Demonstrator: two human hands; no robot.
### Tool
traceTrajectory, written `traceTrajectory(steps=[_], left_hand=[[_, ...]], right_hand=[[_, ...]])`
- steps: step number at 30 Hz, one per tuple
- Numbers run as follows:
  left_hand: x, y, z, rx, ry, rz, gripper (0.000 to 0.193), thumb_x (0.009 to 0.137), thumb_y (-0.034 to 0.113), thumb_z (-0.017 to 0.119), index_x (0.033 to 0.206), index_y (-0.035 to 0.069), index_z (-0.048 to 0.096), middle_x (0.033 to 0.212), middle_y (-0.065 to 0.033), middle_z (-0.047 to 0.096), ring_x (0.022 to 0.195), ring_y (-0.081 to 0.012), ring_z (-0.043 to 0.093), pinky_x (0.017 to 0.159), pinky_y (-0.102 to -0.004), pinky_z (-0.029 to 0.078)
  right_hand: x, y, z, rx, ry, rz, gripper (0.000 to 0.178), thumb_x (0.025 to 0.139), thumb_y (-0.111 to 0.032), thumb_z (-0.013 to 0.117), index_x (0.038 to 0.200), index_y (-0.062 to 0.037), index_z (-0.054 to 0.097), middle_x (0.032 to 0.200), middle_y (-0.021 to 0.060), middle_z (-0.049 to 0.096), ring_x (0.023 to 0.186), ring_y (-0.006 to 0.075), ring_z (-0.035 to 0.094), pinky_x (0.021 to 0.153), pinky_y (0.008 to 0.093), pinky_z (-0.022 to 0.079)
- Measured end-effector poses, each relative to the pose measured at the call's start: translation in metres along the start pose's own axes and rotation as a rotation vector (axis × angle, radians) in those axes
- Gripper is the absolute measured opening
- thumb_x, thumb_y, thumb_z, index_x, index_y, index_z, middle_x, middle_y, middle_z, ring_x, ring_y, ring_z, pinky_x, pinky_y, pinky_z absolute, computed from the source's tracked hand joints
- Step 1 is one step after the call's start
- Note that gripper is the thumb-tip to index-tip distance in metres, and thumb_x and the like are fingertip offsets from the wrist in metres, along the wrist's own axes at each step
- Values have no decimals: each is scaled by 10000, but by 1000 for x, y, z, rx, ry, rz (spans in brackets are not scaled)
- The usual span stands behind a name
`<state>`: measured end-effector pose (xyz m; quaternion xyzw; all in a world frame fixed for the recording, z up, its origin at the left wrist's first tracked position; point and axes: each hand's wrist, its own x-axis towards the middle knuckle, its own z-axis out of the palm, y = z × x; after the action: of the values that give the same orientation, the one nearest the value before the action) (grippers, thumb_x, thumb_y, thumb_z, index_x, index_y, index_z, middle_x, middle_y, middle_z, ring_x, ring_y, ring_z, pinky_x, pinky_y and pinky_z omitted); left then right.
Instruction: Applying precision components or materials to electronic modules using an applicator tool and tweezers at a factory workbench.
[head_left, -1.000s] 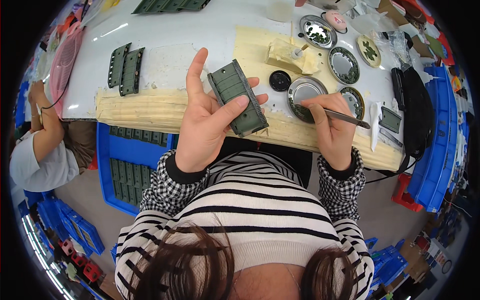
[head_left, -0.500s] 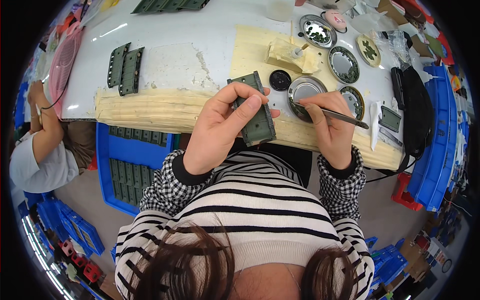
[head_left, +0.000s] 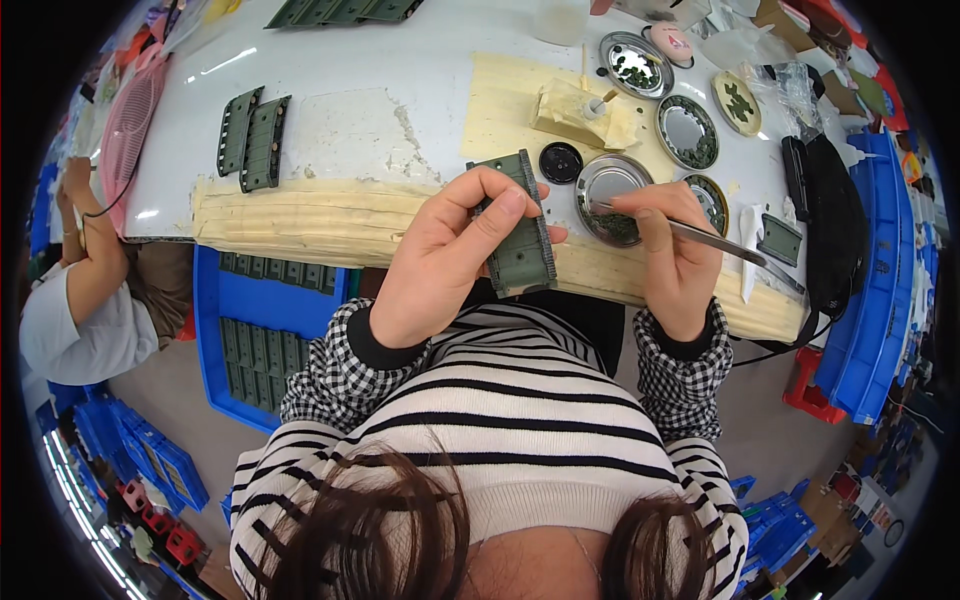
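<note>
My left hand (head_left: 435, 265) is closed around a dark green ribbed plastic part (head_left: 522, 255), thumb on its face and fingers behind, above the table's near edge. My right hand (head_left: 680, 265) pinches a pair of metal tweezers (head_left: 718, 242), whose back end points right. The tweezer tips are hard to make out behind the fingers, near a round metal dish (head_left: 608, 172) with small dark green pieces in its near part. A black round lid (head_left: 560, 162) lies just left of that dish.
More dishes of small green pieces (head_left: 687, 132) stand at the back right. A paper-wrapped block (head_left: 582, 112) sits beyond the lid. Two green parts (head_left: 263, 143) lie far left. A blue crate (head_left: 268, 272) of similar parts sits below the table's left side. Another person's arm (head_left: 95, 235) shows at left.
My right hand and the tweezers have shifted a little to the right, uncovering green pieces in the metal dish. My left hand with the green part has moved slightly right.
</note>
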<state>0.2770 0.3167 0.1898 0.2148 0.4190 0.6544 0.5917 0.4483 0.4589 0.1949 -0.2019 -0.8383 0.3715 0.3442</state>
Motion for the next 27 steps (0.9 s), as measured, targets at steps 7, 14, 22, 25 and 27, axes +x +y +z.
traceTrajectory(steps=[7, 14, 22, 25, 27], left_hand=[[7, 0, 10, -271, -271, -201, 349, 1045, 333, 325, 1024, 20, 479, 1183, -159, 545, 1016, -323, 634, 853, -410, 562], [6, 0, 10, -227, -234, -185, 324, 1046, 320, 330, 901, 52, 438, 1074, -157, 578, 1015, -331, 644, 833, -408, 567], [6, -1, 15, -169, -123, -39, 305, 1047, 306, 352, 953, 46, 479, 997, -101, 612, 935, -161, 637, 755, -270, 551], [6, -3, 14, -175, -109, -18, 307, 1045, 307, 360, 970, 38, 487, 1004, -120, 636, 935, -163, 653, 751, -267, 562], [6, -3, 14, -186, -103, -18, 305, 1045, 306, 364, 978, 36, 490, 1003, -120, 635, 939, -165, 651, 764, -273, 561]], right_hand=[[13, -26, 2, 465, -93, 89, 183, 944, -102, 544, 916, 17, 680, 873, 105, 664, 798, 183, 579, 723, 305, 453], [18, -24, 2, 324, -145, -39, 189, 958, -106, 529, 945, 25, 664, 864, 97, 654, 766, 157, 577, 674, 275, 456], [11, -41, 11, 237, -28, -60, 160, 944, -90, 561, 962, 33, 661, 886, 102, 672, 754, 176, 590, 692, 282, 474], [11, -45, 11, 207, -45, -60, 137, 919, -88, 600, 955, 25, 669, 896, 113, 684, 781, 205, 610, 709, 287, 483], [12, -43, 11, 184, -54, -99, 137, 915, -88, 604, 955, 23, 673, 886, 118, 678, 772, 210, 610, 706, 292, 486]])
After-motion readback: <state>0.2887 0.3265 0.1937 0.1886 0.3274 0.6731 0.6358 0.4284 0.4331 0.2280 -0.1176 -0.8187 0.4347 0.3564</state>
